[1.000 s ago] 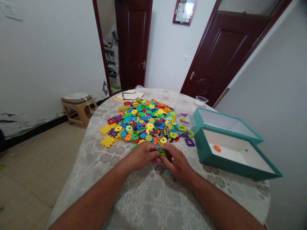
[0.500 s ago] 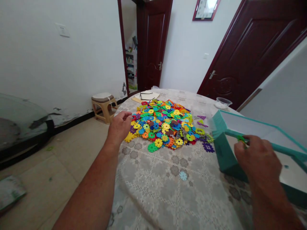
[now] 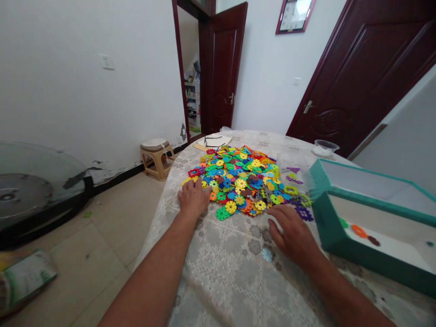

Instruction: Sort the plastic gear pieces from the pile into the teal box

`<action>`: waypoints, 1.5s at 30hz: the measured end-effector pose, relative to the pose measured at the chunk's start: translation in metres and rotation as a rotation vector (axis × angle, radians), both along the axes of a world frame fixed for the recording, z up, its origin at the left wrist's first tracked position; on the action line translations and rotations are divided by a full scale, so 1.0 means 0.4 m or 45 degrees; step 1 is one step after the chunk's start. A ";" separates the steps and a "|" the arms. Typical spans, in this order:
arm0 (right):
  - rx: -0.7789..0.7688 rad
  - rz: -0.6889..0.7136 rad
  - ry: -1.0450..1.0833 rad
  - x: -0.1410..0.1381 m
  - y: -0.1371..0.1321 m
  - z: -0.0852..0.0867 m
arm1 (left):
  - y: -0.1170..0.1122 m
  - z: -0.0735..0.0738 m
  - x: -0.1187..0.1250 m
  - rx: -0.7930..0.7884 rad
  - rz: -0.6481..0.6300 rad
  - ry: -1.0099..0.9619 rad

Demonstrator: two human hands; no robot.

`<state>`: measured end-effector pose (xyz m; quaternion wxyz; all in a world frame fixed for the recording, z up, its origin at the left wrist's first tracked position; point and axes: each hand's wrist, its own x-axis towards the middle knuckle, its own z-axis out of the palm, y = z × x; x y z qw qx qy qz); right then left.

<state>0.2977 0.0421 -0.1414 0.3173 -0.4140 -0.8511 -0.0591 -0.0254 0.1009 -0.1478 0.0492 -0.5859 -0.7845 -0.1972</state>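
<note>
A heap of colourful plastic snowflake discs (image 3: 238,179) covers the middle of the table. At its front left edge my left hand (image 3: 195,199) rests with fingers bent over the pieces; nothing held shows in it. My right hand (image 3: 293,232) is to the right of the heap's front, fingers apart and holding nothing visible. One pale blue disc (image 3: 266,255) lies alone on the cloth beside my right thumb. To the right stands a teal box (image 3: 344,243) with its lid up. Inside are a green disc (image 3: 343,223), an orange disc (image 3: 359,231) and a brown disc (image 3: 374,240).
The round table has a patterned cloth (image 3: 225,272). Glasses (image 3: 214,141) lie on paper at the back, and a clear plastic bowl (image 3: 326,146) stands back right. Purple and green pieces (image 3: 293,178) lie between heap and box. A stool (image 3: 157,159) stands left.
My right hand has left the box and moved left to the heap's front; the piece it held is gone from it. My left hand has shifted nearer along the heap's left edge.
</note>
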 end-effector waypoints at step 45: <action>-0.361 -0.108 0.078 -0.032 0.043 -0.049 | -0.044 0.014 0.184 0.311 -1.152 0.030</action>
